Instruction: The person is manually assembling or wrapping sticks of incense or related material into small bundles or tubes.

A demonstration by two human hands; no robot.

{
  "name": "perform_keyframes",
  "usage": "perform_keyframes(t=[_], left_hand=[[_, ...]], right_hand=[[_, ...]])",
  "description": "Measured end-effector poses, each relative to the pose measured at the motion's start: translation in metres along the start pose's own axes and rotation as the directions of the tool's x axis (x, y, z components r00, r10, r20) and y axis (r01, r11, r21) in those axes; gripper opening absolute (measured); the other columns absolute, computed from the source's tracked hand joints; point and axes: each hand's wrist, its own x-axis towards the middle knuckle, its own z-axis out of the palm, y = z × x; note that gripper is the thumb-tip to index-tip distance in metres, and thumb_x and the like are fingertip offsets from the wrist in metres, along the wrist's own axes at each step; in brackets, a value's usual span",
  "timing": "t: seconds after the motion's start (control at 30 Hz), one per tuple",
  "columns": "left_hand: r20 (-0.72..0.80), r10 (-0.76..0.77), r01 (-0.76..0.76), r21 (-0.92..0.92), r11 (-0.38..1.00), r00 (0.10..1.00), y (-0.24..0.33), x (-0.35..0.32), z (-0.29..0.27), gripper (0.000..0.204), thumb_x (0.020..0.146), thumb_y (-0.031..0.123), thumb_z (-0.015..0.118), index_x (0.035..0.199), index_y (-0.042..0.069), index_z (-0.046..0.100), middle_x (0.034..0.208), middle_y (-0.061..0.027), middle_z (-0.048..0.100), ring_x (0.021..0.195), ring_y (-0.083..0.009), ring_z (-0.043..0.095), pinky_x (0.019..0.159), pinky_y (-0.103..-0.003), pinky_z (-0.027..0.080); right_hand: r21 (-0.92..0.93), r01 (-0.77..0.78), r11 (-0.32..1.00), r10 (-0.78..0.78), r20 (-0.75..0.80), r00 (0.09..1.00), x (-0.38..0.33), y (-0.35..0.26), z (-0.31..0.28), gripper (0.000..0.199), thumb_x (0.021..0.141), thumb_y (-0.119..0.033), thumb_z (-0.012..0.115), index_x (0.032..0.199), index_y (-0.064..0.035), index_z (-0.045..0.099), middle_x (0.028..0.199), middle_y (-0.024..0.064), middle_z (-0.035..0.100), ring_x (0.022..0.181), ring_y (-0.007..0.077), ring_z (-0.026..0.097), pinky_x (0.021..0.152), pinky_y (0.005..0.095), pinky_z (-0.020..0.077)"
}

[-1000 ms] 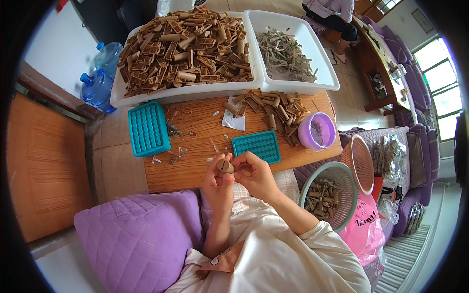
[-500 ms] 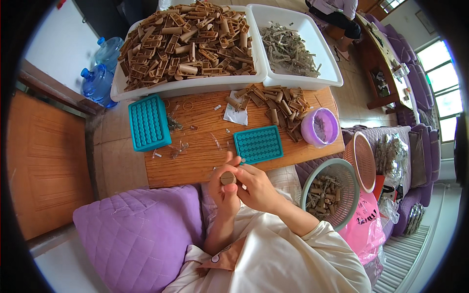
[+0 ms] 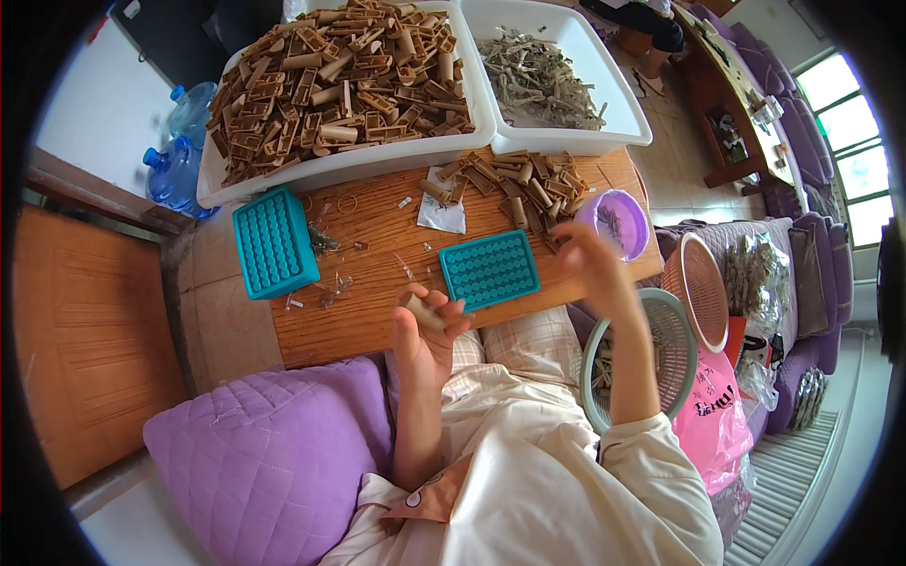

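Head view. A brown tube (image 3: 423,312) is held in the left hand (image 3: 426,347), pinched between thumb and curled fingers at the front edge of the tabletop (image 3: 373,291). Its long axis is slanted to that edge, running from upper left to lower right. The right hand (image 3: 593,259) is set well apart from the tube, in front of the loose brown pieces (image 3: 528,184) and just beside the purple bowl (image 3: 640,226) at the right edge; both are nearer to it than to the left hand. The right hand is blurred: its finger spread, any held object and any contact with bowl or pieces cannot be told. Between the hands, near the front edge, a teal tray (image 3: 489,269) is seen. A teal block (image 3: 269,247) is placed at the left edge, and a white tub (image 3: 377,158) at the back edge.
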Motion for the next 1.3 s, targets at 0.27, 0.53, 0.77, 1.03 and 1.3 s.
perform_keyframes(t=[0.27,0.53,0.77,1.03,1.3], left_hand=[[0.139,-0.074,0.073,0.017,0.997,0.987,-0.012,0.002,-0.018,0.043,0.085,0.046,0.043,0.106,0.009,0.044,0.076,-0.0015,0.048,0.053,-0.0077,0.036,0.045,-0.019,0.028],[0.142,-0.069,0.075,-0.036,0.996,0.987,-0.010,0.001,-0.009,0.037,0.088,0.037,0.042,0.109,0.007,0.043,0.079,-0.0022,0.046,0.060,-0.0100,0.040,0.048,-0.021,0.031],[0.135,-0.113,0.122,-0.064,0.990,0.984,-0.010,0.003,-0.014,0.036,0.087,0.034,0.044,0.110,0.006,0.043,0.081,-0.0031,0.047,0.061,-0.0108,0.041,0.048,-0.021,0.033],[0.136,-0.130,0.152,-0.166,0.974,0.982,-0.009,0.003,-0.011,0.033,0.087,0.025,0.046,0.114,0.008,0.041,0.098,-0.0062,0.050,0.088,-0.0160,0.048,0.060,-0.023,0.045],[0.202,-0.217,0.280,-0.371,0.885,0.955,-0.016,0.003,-0.013,0.030,0.082,0.002,0.050,0.110,0.011,0.044,0.114,-0.0080,0.049,0.119,-0.0307,0.033,0.070,-0.031,0.056]], right_hand=[[-0.871,-0.098,0.481,0.215,0.009,0.976,0.056,0.069,-0.072,0.016,0.069,-0.014,0.056,0.079,-0.0029,0.062,0.080,0.0177,0.060,0.076,0.0338,0.058,0.066,0.0412,0.0451],[-0.674,-0.053,0.737,0.116,0.049,0.992,0.060,0.062,-0.086,0.017,0.066,-0.006,0.058,0.083,-0.0015,0.062,0.074,0.0151,0.060,0.069,0.0273,0.059,0.064,0.0340,0.0460],[-0.371,-0.186,0.910,0.192,-0.021,0.981,0.052,0.056,-0.104,0.013,0.071,-0.003,0.056,0.083,0.0006,0.059,0.067,0.0078,0.059,0.063,0.0135,0.057,0.059,0.0260,0.0446],[-0.141,-0.158,0.977,0.140,-0.128,0.982,0.046,0.052,-0.102,0.010,0.078,-0.005,0.052,0.085,0.0005,0.056,0.066,-0.0010,0.050,0.059,0.0067,0.044,0.056,0.0208,0.0382],[0.228,-0.240,0.943,0.280,-0.159,0.947,0.040,0.034,-0.063,0.012,0.080,-0.003,0.049,0.089,-0.0002,0.056,0.064,-0.0015,0.049,0.056,0.0051,0.045,0.051,0.0170,0.0363]])
